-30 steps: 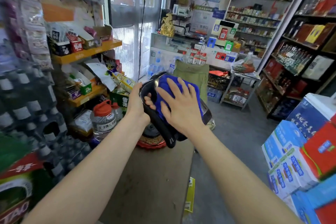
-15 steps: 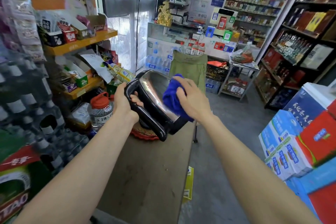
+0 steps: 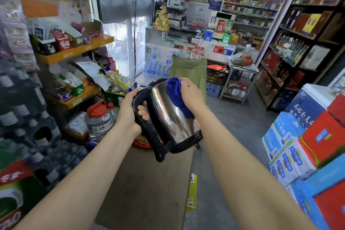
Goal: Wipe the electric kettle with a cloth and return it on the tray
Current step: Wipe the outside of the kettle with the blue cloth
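The electric kettle [image 3: 173,117], a polished steel cylinder with a black plastic base and looped handle, is held tilted in the air above the far end of a brown wooden table [image 3: 145,188]. The left hand [image 3: 128,114] is wrapped around the kettle's handle. The right hand [image 3: 190,93] presses a bunched blue cloth [image 3: 176,95], soft and fuzzy, against the kettle's upper side. Beneath the kettle, a round red tray [image 3: 141,143] shows only its rim.

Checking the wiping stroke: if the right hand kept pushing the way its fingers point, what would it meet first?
The right hand points left into the blue cloth, already pressed on the kettle wall; beyond it, probably the spout rim.
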The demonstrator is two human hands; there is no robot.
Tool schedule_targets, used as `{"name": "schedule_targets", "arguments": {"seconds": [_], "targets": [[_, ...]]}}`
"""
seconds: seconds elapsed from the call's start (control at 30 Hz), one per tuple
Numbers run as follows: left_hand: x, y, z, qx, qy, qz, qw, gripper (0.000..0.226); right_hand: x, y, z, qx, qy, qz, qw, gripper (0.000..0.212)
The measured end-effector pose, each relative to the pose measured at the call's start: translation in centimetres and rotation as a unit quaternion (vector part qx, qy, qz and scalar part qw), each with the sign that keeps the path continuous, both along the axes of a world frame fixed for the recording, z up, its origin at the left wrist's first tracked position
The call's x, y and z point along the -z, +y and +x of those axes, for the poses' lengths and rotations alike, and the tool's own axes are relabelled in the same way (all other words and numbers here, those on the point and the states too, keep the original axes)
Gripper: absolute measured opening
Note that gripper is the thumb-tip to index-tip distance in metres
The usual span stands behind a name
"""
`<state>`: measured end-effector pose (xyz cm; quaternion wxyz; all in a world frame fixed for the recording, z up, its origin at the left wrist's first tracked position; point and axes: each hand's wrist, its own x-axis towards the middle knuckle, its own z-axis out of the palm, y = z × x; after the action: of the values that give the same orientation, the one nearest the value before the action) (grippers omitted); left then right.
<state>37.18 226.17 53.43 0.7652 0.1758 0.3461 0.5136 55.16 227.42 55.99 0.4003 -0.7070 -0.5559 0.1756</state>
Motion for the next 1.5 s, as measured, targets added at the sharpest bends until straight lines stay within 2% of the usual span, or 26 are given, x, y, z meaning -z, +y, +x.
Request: {"name": "schedule_targets", "arguments": {"seconds": [0.03, 0.07, 0.1, 0.17, 0.2, 0.23, 0.33, 0.4, 0.47, 0.53, 0.6, 0.7, 0.77, 0.8, 0.87, 0.93, 0.97, 1.03, 1.1, 1.17, 1.23, 1.3, 1.37, 1.43, 1.5], "targets": [[0.0, 0.0, -0.1, 0.003, 0.010, 0.008, 1.000, 0.044, -0.2, -0.3, -0.3, 0.016, 0.017, -0.001, 1.000, 0.045], [-0.2, -0.1, -0.1, 0.004, 0.017, 0.013, 1.000, 0.043, -0.2, -1.1, -1.1, 0.022, -0.024, 0.020, 0.999, 0.046], [-0.3, 0.1, -0.1, 0.002, 0.019, 0.019, 1.000, 0.042, 0.1, -2.0, -2.3, 0.016, -0.096, 0.058, 0.994, 0.047], [-0.7, 0.4, 0.0, 0.000, 0.016, 0.032, 0.999, 0.037, 0.7, -3.0, -4.3, -0.019, -0.252, 0.127, 0.959, 0.045], [-0.8, 0.4, 0.1, -0.001, 0.011, 0.035, 0.999, 0.035, 0.5, -3.0, -4.6, -0.034, -0.291, 0.149, 0.945, 0.043], [-0.9, 0.5, 0.2, -0.002, 0.005, 0.035, 0.999, 0.035, 0.0, -2.5, -4.2, -0.051, -0.288, 0.151, 0.944, 0.042], [-0.9, 0.4, 0.1, -0.001, -0.003, 0.027, 1.000, 0.041, -1.3, -0.4, -0.8, -0.051, -0.108, 0.066, 0.991, 0.042], [-1.1, 0.5, -0.2, -0.002, -0.014, 0.023, 1.000, 0.042, -1.7, -0.3, 1.3, -0.022, 0.007, -0.008, 1.000, 0.042], [-1.4, 0.8, -0.5, -0.018, -0.024, 0.016, 0.999, 0.041, -1.0, -1.3, 1.7, 0.016, 0.048, -0.033, 0.998, 0.044], [-1.6, 1.1, -0.6, -0.035, -0.027, 0.010, 0.999, 0.040, 0.4, -2.6, 0.9, 0.060, 0.053, 0.002, 0.997, 0.044], [-1.8, 1.3, -0.3, -0.052, -0.036, -0.001, 0.998, 0.041, 1.9, -4.1, -1.0, 0.103, -0.038, 0.061, 0.992, 0.046], [-1.9, 1.3, 0.4, -0.074, -0.065, -0.025, 0.995, 0.042, 4.0, -5.3, -4.4, 0.066, -0.273, 0.125, 0.952, 0.050], [-2.1, 1.2, 0.9, -0.064, -0.063, -0.027, 0.996, 0.038, 3.7, -4.4, -4.6, 0.012, -0.342, 0.153, 0.927, 0.048], [-2.1, 1.1, 1.1, -0.056, -0.056, -0.023, 0.997, 0.037, 2.9, -3.6, -4.1, -0.010, -0.349, 0.151, 0.925, 0.047], [-2.1, 0.8, 1.2, -0.041, -0.032, -0.014, 0.999, 0.039, 1.1, -2.1, -2.2, -0.034, -0.282, 0.132, 0.950, 0.046], [-2.1, 0.4, 1.1, -0.029, -0.009, -0.002, 1.000, 0.040, -0.5, -1.1, 0.1, -0.035, -0.127, 0.083, 0.988, 0.044], [-2.1, 0.3, 1.1, -0.028, -0.003, 0.006, 1.000, 0.040, -0.9, -1.1, 1.0, -0.019, -0.051, 0.057, 0.997, 0.043], [-2.2, 0.1, 1.1, -0.034, 0.011, 0.023, 0.999, 0.041, -0.9, -1.9, 1.6, 0.022, 0.021, 0.032, 0.999, 0.042], [-2.3, 0.3, 1.3, -0.045, 0.045, 0.050, 0.997, 0.040, 0.2, -3.1, 0.6, 0.045, -0.005, 0.064, 0.997, 0.041], [-2.3, 0.5, 1.7, -0.058, 0.082, 0.072, 0.992, 0.040, 1.6, -4.5, -0.5, 0.041, -0.081, 0.129, 0.988, 0.038], [-2.3, 0.7, 2.1, -0.076, 0.120, 0.090, 0.986, 0.041, 2.8, -5.3, -0.8, -0.024, -0.110, 0.167, 0.979, 0.038], [-2.4, 0.8, 2.6, -0.086, 0.161, 0.114, 0.977, 0.041, 2.8, -5.6, -0.3, -0.095, -0.015, 0.133, 0.986, 0.041], [-2.5, 1.0, 3.1, -0.080, 0.198, 0.133, 0.968, 0.042, 1.8, -5.6, 0.2, -0.115, 0.107, 0.099, 0.983, 0.044], [-3.0, 1.3, 3.4, -0.052, 0.219, 0.144, 0.964, 0.042, 0.2, -5.3, 0.5, -0.101, 0.131, 0.117, 0.979, 0.044], [-3.7, 1.8, 3.9, -0.015, 0.211, 0.168, 0.963, 0.036, -1.6, -4.9, 0.5, -0.095, 0.099, 0.142, 0.980, 0.040]]}}
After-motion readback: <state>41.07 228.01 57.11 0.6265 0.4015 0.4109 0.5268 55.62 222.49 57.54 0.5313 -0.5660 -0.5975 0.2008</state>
